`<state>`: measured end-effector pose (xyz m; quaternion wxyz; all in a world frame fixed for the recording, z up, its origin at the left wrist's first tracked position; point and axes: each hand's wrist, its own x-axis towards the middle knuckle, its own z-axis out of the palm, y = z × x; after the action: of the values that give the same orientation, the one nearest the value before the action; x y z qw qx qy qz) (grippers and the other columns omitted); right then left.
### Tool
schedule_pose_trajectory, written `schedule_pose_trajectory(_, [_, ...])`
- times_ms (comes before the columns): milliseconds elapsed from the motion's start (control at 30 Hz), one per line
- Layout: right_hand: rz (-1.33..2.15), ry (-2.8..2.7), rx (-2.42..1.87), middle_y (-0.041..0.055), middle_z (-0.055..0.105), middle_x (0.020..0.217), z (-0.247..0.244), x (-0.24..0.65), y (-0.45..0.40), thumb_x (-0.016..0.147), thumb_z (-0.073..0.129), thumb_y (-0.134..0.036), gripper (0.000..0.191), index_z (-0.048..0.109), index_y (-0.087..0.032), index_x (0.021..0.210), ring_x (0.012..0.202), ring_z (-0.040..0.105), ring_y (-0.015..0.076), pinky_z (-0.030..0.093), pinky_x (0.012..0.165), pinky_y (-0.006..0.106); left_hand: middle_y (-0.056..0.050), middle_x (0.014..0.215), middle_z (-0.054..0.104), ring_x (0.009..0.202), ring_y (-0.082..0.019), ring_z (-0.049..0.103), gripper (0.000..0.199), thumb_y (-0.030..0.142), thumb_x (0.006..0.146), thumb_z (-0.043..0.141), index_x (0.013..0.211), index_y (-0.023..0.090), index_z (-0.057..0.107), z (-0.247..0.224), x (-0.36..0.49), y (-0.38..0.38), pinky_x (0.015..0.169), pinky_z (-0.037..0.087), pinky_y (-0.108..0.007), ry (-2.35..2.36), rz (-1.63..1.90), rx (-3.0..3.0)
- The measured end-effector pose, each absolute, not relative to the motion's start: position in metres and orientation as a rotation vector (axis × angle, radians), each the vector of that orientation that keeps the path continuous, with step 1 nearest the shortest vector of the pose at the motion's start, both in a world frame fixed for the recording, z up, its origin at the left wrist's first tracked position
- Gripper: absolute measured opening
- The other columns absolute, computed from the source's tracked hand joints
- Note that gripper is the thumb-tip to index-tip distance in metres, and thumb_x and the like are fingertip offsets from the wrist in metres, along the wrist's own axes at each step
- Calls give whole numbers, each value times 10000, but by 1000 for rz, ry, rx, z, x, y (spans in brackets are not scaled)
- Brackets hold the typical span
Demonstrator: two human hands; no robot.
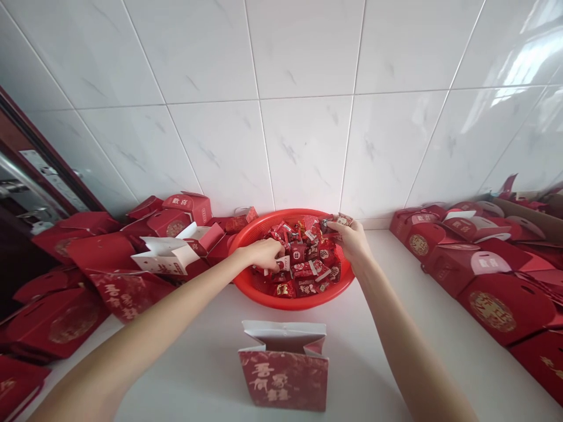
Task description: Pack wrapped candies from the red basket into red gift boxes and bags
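Observation:
A red plastic basket (294,303) holds many wrapped candies (303,268), mostly red. My left hand (265,254) reaches over its left side, fingers curled down at a red-and-white wrapped candy (284,264). At the right rim, my right hand (353,241) pinches wrapped candies (344,220) between thumb and fingers; part of that grip is hidden. In front of the basket, a red paper gift bag (285,375) with white lettering stands upright, its mouth open. Its inside looks bare from this angle.
Red gift boxes (153,228) and an opened white-lined paper bag (165,256) crowd the left of the white table (197,351). More red boxes (479,293) line the right, with a cardboard carton (523,214) behind. A tiled wall (303,146) rises behind the basket.

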<state>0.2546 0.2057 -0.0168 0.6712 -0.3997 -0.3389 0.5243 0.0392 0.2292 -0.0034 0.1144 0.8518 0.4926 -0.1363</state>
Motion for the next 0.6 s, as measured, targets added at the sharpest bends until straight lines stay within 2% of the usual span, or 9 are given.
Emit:
schedule_pose_trajectory(100, [1180,-764,-904,-12,693,596,-16,255,205,586,764,-116,165,657,-191,688,534,651,150,553,494,237,-4,730,682,696,-207,658,88,178,684,666,746,198,607,-7,37,232,560,400,-260,1426,-266,2437])
schedule_pose_trajectory(200, [1190,-759,-894,-8,698,599,-17,255,204,586,749,-117,161,666,-191,702,530,652,157,553,488,245,-6,832,714,804,-216,665,150,197,683,686,832,192,664,-8,36,234,639,423,-255,1400,-164,2460])
schedule_pose_trajectory(500, [1194,-747,-892,-3,681,601,-14,253,202,611,727,-70,158,651,-181,695,551,660,156,558,508,244,-54,1009,737,930,-241,676,291,192,751,642,1032,175,714,-9,36,234,724,439,-269,1383,-175,2520])
schedule_pose_trajectory(600, [1186,-748,-895,-14,676,589,-14,252,202,595,746,-95,170,635,-188,683,544,652,154,559,508,248,-92,1113,714,1042,-276,661,385,204,773,651,1153,178,704,-8,37,233,795,465,-292,1414,-155,2628])
